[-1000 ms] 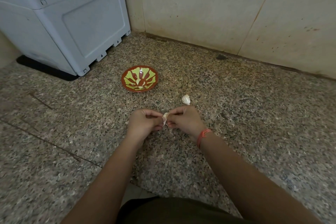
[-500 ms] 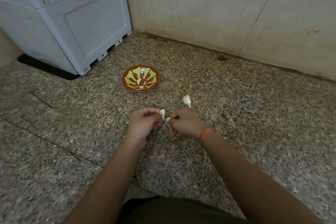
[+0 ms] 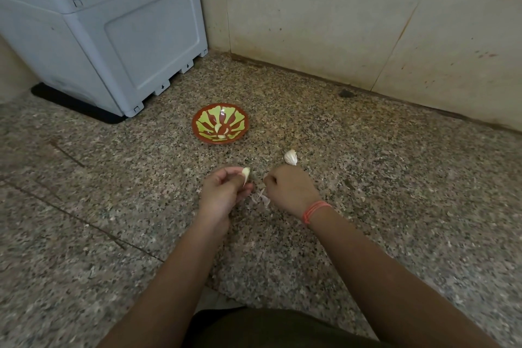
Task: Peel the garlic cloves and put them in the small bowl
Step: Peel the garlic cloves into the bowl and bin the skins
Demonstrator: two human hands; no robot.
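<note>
Garlic clove, peeled, sits pinched at the tips of the left hand, ready for the small bowl at eleven o'clock, while the right hand, fingers curled, seemingly pinches a shred of skin.

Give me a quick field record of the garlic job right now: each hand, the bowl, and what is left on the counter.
left hand: pinches a peeled clove in its fingers
right hand: fingers curled, pinching a scrap of skin
bowl: on the counter beyond both hands, upright
in bowl: two cloves, already peeled
unpeeled clove: lies on the counter just beyond the right hand, untouched
step: held clove not yet in the bowl
</note>
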